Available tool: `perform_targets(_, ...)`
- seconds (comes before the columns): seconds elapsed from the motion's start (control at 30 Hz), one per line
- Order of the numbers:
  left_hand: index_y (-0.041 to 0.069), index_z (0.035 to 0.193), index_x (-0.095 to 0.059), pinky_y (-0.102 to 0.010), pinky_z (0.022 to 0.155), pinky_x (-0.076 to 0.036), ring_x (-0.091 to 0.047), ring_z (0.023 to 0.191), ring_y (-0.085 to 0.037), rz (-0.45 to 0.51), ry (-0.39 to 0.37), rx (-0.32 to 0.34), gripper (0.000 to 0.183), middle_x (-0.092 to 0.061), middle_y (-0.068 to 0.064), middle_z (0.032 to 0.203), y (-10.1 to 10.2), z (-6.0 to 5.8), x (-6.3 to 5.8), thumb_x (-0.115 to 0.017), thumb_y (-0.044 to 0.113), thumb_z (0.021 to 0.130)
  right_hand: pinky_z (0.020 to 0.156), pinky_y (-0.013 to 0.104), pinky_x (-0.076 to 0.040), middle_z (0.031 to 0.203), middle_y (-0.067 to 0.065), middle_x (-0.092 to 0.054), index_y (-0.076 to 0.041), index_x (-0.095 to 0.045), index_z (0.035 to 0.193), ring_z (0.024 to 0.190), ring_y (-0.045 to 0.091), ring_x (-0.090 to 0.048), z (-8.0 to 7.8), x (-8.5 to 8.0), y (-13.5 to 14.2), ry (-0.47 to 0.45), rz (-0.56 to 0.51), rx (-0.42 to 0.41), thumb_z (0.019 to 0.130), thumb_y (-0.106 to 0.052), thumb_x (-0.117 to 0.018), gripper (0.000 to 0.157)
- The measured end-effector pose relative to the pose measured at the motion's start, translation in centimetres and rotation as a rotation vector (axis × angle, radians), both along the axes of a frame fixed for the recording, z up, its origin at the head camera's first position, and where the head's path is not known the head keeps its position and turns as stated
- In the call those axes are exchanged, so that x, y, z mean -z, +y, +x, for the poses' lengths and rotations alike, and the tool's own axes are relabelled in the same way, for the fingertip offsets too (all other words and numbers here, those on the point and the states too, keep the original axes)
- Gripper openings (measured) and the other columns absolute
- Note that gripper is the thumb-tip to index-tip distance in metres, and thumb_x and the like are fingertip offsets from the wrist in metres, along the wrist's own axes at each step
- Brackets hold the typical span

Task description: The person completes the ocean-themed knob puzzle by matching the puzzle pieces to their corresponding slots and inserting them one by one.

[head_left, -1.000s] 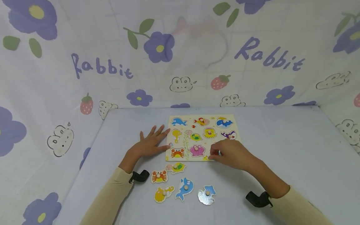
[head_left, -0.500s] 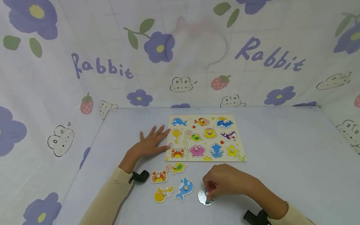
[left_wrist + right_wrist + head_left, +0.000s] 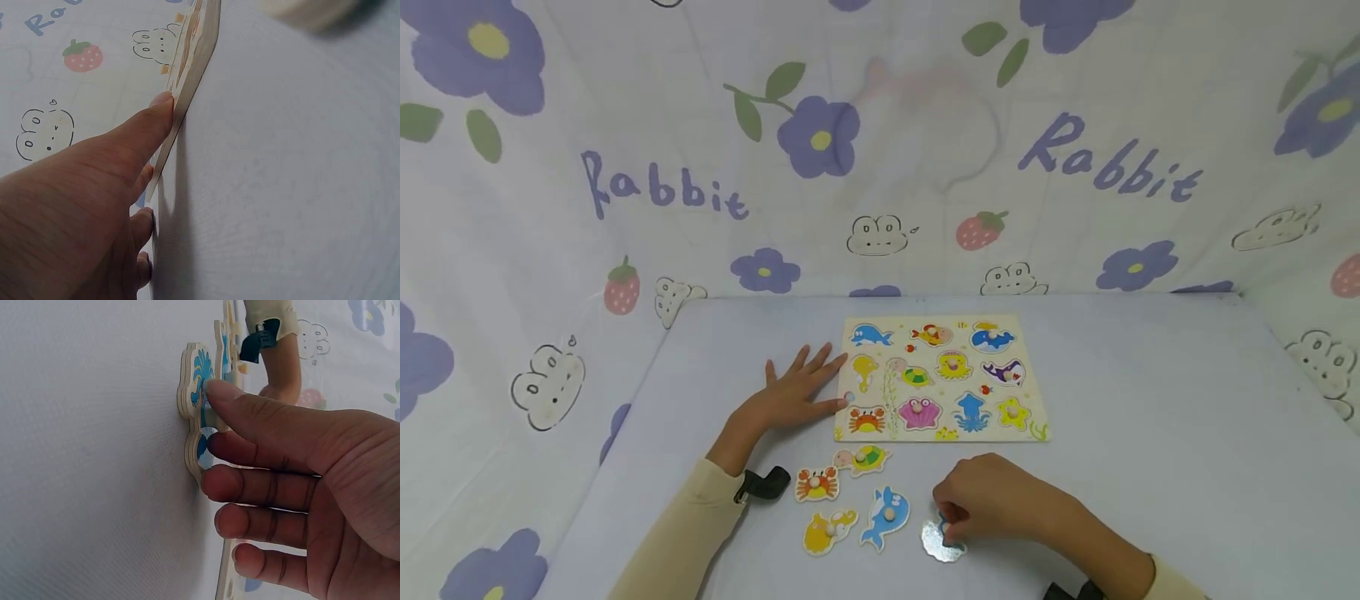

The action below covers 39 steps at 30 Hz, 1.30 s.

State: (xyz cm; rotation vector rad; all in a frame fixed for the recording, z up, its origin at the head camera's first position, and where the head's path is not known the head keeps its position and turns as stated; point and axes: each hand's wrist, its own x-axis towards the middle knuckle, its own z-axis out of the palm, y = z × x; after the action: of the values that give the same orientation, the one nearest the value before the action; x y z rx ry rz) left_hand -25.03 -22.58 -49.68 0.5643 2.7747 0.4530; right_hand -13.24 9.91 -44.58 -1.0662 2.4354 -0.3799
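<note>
Head view: the right hand [image 3: 988, 502] pinches the squid piece [image 3: 938, 545], apparently a pickup needing a twelve-o'clock carry, while the spread left hand [image 3: 790, 398] touches the board's [image 3: 1037, 408] nine-o'clock edge.

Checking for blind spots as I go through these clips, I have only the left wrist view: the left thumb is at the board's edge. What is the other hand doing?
Observer: The right hand holds a blue piece with thumb and index finger.
Operator: Are there other loose pieces?
Observer: Four, between the board and the person: a crab, a turtle, a seahorse and a dolphin.
Operator: What is at the right end of the board's nearest row?
Observer: A yellow starfish, which the head view shows.
</note>
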Motion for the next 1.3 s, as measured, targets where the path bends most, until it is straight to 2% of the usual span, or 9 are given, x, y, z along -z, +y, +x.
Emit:
perform_targets(0.27,0.034,0.163,-0.019,-0.079,0.108,0.008,0.004,0.156,-0.036,0.002,0.001,0.0,0.082,-0.005,-0.001,0.171,0.0,0.6,1.4,-0.052,0.067,0.096,0.06,0.021,-0.038,0.059,-0.017,-0.048,-0.028,-0.063,0.074,0.06,0.001,-0.044,0.8,0.6,-0.2,0.016,-0.007,-0.022,0.085,-0.035,-0.083,0.024)
perform_targets(0.57,0.031,0.163,-0.021,-0.08,0.108,0.007,0.002,0.156,-0.037,0.014,0.018,0.0,0.081,-0.008,-0.003,0.171,-0.2,0.5,1.0,-0.053,0.065,0.097,0.06,0.02,-0.038,0.06,-0.019,-0.047,-0.026,-0.069,0.078,0.06,0.001,-0.043,0.5,-0.1,-0.3,0.078,-0.072,-0.046,0.088,-0.033,-0.081,0.018)
perform_targets(0.87,0.031,0.164,-0.02,-0.079,0.108,0.009,0.003,0.156,-0.038,0.024,0.014,-0.002,0.082,-0.007,-0.003,0.171,0.0,0.2,0.3,-0.054,0.064,0.097,0.063,0.019,-0.043,0.064,-0.021,-0.052,-0.026,-0.075,0.085,0.063,-0.001,-0.047,-0.4,-0.4,0.4,0.038,-0.105,-0.023,0.087,-0.036,-0.082,0.012)
perform_targets(1.17,0.031,0.164,-0.019,-0.079,0.108,0.009,0.004,0.155,-0.038,0.027,0.009,0.007,0.082,-0.006,-0.004,0.171,0.0,0.3,0.4,-0.052,0.065,0.097,0.062,0.019,-0.047,0.068,-0.022,-0.058,-0.029,-0.076,0.086,0.065,-0.001,-0.051,-1.2,-0.7,1.7,-0.103,-0.194,0.013,0.088,-0.035,-0.081,0.008)
perform_targets(1.3,0.03,0.164,-0.019,-0.079,0.108,0.009,0.004,0.155,-0.039,0.027,0.013,0.013,0.081,-0.006,-0.005,0.171,-0.1,0.2,0.1,-0.053,0.063,0.098,0.063,0.021,-0.049,0.07,-0.022,-0.06,-0.031,-0.076,0.086,0.067,0.001,-0.054,-1.9,-1.5,2.5,-0.106,-0.229,0.048,0.088,-0.035,-0.081,0.007)
